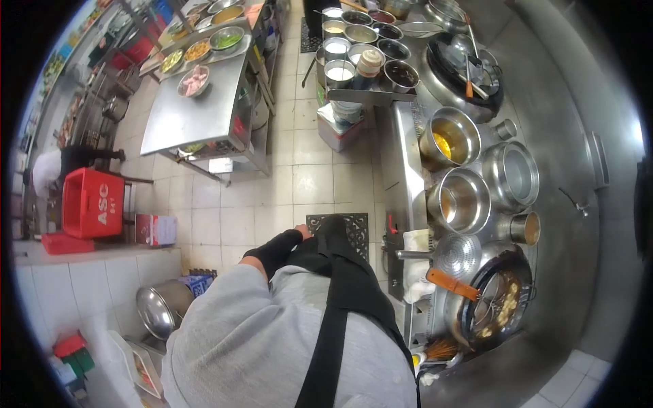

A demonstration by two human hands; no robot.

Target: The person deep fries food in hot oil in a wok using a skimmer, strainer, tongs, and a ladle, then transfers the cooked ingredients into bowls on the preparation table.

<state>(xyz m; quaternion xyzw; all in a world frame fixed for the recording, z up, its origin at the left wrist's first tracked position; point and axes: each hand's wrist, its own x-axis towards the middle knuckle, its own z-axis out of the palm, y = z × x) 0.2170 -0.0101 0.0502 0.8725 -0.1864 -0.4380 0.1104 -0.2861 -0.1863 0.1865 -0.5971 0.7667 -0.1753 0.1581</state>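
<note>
My left hand point(304, 232) hangs low in front of my dark-clothed leg, below a black sleeve cover point(280, 249). Only a small part of it shows, so its fingers and anything in them cannot be made out. My right hand is out of sight. To my right, a wok point(505, 294) holds pale yellow-brown pieces in dark oil. A wire skimmer with a wooden handle point(452, 283) rests across the wok's rim. Beside it lies a round perforated strainer point(457, 253) with a metal handle.
Steel pots point(460, 200) line the stove, and another wok point(466, 75) stands further up. Sauce containers point(340, 71) fill a rack ahead. A steel table point(194, 122) bears bowls at the left. A red crate point(92, 204) and a lidded pot point(160, 313) are further left, where another person bends.
</note>
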